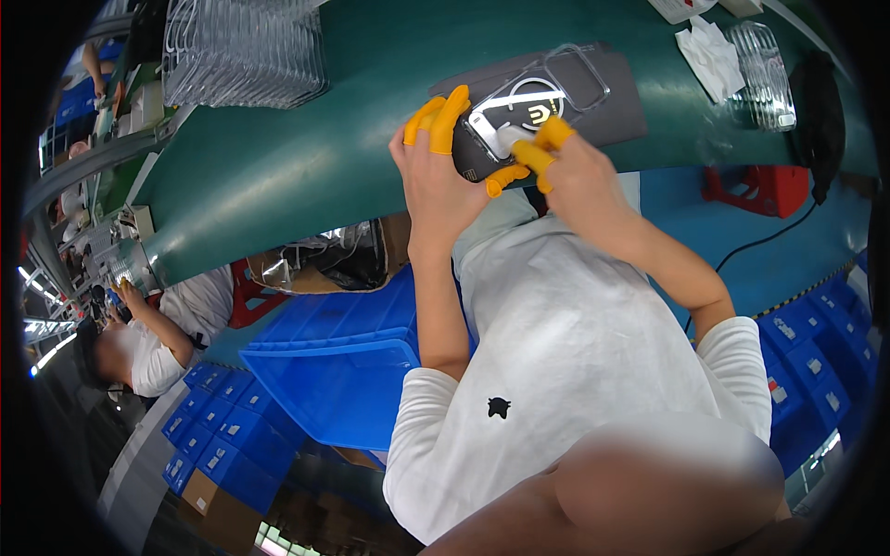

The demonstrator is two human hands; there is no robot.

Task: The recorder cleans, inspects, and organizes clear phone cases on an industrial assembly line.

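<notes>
A clear phone case (519, 113) with a white ring on its back lies on a dark grey mat (623, 113) at the near edge of the green bench. My left hand (438, 176), in yellow finger cots, grips it, fingers at its left side and thumb by the near edge. My right hand (579, 181), also in yellow finger cots, is closed on a small white cloth (509, 139) against the case's surface. Part of the cloth is hidden by the fingers. Just beyond, another clear case (607, 91) lies on the mat.
Clear cases stand in a long stack (243, 57) at the back left. At the back right are a crumpled tissue (709, 57) and more clear cases (768, 79). A blue bin (334, 394) and an open carton (397, 239) sit below the bench. Another person (162, 347) works at left.
</notes>
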